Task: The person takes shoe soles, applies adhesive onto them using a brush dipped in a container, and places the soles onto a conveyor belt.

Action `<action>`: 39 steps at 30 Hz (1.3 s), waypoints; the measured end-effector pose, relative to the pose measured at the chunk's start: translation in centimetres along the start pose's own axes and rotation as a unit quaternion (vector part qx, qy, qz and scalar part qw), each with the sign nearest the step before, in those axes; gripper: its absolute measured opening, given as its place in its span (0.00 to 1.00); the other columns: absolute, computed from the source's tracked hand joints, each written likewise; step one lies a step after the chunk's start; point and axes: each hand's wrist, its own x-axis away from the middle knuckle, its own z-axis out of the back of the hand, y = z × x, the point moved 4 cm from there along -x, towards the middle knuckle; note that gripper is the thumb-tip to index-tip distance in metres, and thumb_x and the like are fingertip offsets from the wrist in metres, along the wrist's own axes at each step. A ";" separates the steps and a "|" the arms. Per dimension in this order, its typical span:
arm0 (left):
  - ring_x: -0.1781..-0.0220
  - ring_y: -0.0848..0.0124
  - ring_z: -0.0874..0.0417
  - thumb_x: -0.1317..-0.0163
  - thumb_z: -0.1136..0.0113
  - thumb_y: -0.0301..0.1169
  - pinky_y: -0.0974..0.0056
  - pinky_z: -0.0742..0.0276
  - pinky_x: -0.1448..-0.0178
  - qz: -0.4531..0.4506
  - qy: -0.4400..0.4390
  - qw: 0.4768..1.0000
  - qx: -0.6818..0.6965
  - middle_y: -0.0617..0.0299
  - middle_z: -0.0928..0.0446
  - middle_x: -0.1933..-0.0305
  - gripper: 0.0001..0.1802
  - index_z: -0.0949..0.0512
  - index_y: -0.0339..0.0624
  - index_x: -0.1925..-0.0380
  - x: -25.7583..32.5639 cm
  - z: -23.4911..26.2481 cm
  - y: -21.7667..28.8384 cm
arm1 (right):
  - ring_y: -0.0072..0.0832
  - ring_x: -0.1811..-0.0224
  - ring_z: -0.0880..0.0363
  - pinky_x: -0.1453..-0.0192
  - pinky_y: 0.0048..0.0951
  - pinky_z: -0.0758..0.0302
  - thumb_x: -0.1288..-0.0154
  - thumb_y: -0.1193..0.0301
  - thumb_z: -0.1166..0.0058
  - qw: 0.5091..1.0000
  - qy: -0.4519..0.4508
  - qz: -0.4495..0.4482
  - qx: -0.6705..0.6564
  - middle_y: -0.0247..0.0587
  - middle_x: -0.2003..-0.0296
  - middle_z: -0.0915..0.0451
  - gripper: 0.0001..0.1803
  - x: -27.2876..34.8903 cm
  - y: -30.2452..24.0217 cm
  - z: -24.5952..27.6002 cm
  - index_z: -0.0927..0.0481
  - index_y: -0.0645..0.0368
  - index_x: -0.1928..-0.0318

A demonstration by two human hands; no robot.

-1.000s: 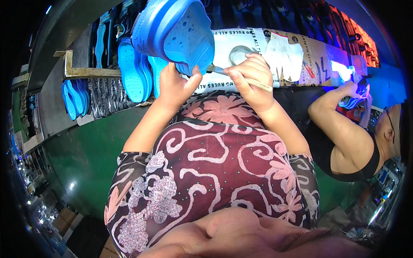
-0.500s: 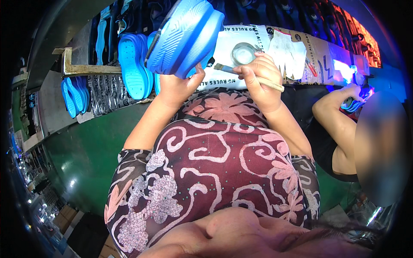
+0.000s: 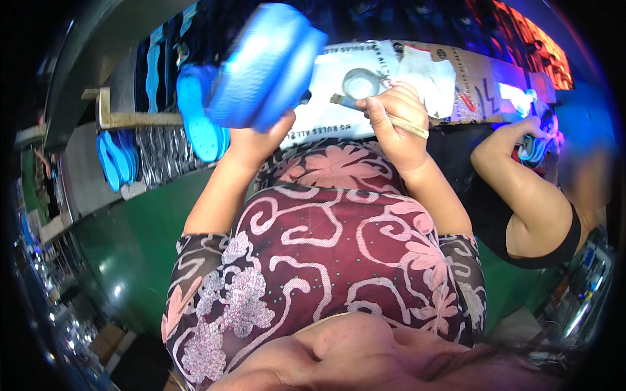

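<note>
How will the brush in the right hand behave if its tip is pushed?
The brush is probably light, because its handle looks slim. The handle, wood-like, should feel stiff; the short bristles may bend only slightly.

Motion blur everywhere above the left hand (image 3: 259, 142): the blue shoe (image 3: 267, 72) smears, a white highlight flaring down its side! Over to the right hand (image 3: 398, 120), bright and much crisper, the brush (image 3: 407, 126) clear too. The white sheet (image 3: 326, 81) between the hands shines pale. Far right of the right hand, a lamp (image 3: 520, 101) burns out to blue-white; beyond it, a red-orange glow. A co-worker's head (image 3: 582, 173) there melts into haze. Below the left hand, glare spots the dim green floor (image 3: 150, 254). Farthest from both hands, edges bow into fisheye black.
</note>
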 end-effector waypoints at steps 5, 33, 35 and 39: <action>0.69 0.67 0.21 0.50 0.41 0.23 0.67 0.25 0.65 0.234 -0.023 0.941 0.245 0.52 0.25 0.62 0.28 0.37 0.32 0.48 -2.3 1.9 0.8 | 0.26 0.75 0.26 0.66 0.26 0.30 0.38 0.73 0.51 0.992 0.075 -0.090 -0.042 0.38 0.79 0.22 0.11 2.2 3.2 2.8 0.19 0.63 0.75; 0.56 0.72 0.23 0.38 0.47 0.29 0.70 0.29 0.51 0.179 0.002 0.977 0.115 0.60 0.23 0.59 0.12 0.25 0.35 0.57 -7.1 1.4 -7.3 | 0.19 0.76 0.26 0.70 0.20 0.30 0.34 0.70 0.55 0.901 0.164 -0.336 -0.219 0.38 0.77 0.21 0.14 8.5 7.3 2.0 0.20 0.67 0.71; 0.53 0.62 0.25 0.43 0.47 0.25 0.63 0.31 0.47 0.155 0.069 0.979 -0.115 0.53 0.24 0.57 0.10 0.25 0.34 0.61 0.7 7.8 -12.3 | 0.19 0.76 0.26 0.70 0.20 0.30 0.34 0.70 0.55 0.899 0.158 -0.331 -0.240 0.37 0.77 0.22 0.14 8.0 6.8 1.3 0.20 0.67 0.70; 0.50 0.49 0.28 0.51 0.45 0.26 0.54 0.34 0.44 0.296 -0.055 0.879 -0.369 0.44 0.29 0.52 0.26 0.34 0.36 0.48 12.7 12.9 -17.8 | 0.18 0.78 0.27 0.72 0.20 0.31 0.35 0.67 0.52 0.887 0.163 -0.316 -0.294 0.35 0.78 0.22 0.13 7.1 7.0 -0.6 0.19 0.62 0.71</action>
